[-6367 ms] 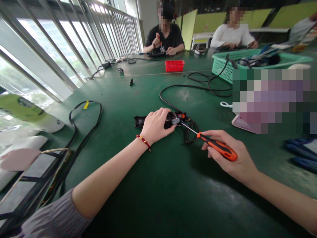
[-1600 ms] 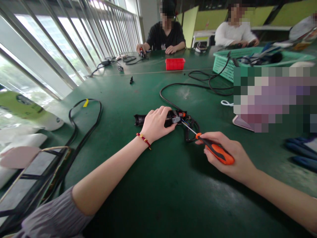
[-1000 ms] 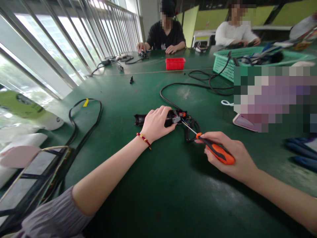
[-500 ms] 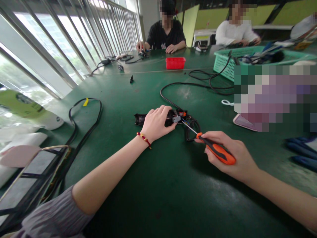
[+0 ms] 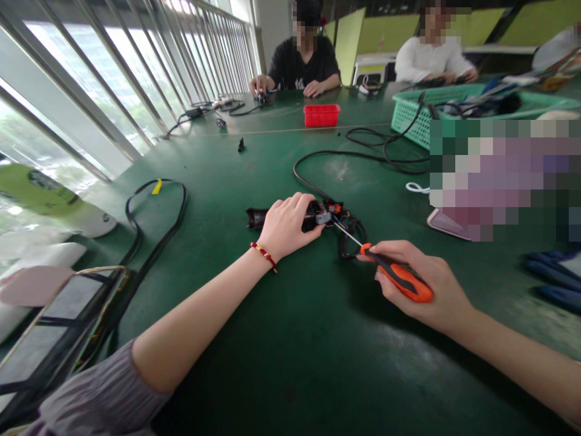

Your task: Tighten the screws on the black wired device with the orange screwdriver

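My left hand point(image 5: 288, 224) is closed around the body of a black corded power tool point(image 5: 257, 218) that lies on the green table. Its right end is opened up, showing a grey block point(image 5: 324, 218), a red-orange part and thin coloured wires. A black loop-shaped handle lies at that end. In my right hand point(image 5: 422, 284) is a screwdriver point(image 5: 402, 278) with an orange and black grip. Its thin shaft points up and left into the exposed wiring beside the grey block; what the tip touches is too small to make out.
A black cable point(image 5: 318, 154) runs from the tool toward a green basket point(image 5: 411, 121) of parts. Beyond stands a red bin point(image 5: 322, 115); a small black piece point(image 5: 241, 145) lies left of it. Another cable point(image 5: 184, 200) loops at left. Co-workers point(image 5: 304, 66) sit across the table.
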Available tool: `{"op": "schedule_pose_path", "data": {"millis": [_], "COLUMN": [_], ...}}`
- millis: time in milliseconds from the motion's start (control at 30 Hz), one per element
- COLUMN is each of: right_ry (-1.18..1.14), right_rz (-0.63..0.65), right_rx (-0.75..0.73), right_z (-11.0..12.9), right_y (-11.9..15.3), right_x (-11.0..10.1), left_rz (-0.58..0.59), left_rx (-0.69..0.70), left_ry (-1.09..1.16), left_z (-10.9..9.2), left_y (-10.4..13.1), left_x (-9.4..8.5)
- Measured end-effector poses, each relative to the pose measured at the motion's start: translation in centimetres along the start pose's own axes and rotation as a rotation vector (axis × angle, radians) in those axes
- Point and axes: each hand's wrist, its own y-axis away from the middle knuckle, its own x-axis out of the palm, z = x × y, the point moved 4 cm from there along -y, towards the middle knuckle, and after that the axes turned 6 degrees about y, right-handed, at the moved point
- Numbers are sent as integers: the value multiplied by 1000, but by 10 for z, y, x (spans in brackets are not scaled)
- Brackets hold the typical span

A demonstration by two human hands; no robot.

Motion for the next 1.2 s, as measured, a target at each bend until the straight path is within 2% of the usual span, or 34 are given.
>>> {"op": "schedule_pose_path", "data": {"millis": [467,667,767,867,967,1100,1200], "right_ry": [-41,12,79,122,162,205,190], "right_rz": [19,-52,-84,-109,-161,-115,-85], "right_rx": [52,-180,-243,-232,-198,-165,-151], "right_z": [-2,6,12,15,16,14,15], "right_y": [-2,4,6,5,3,3,4], "right_x": [3,-1,-4,-5,-5,0,4], "left_rz": [0,-27,-36,-129,-214,-233,-223], "left_rx": [-9,-19,-24,-29,-9,116,116], "left_ry": [5,-31,-26,-5,137,409,502], "left_z": [-1,1,-1,-15,-42,-78,-87], "left_y": [0,0,2,4,9,21,26], "left_x": [-1,0,-2,-12,-23,-30,-30]}}
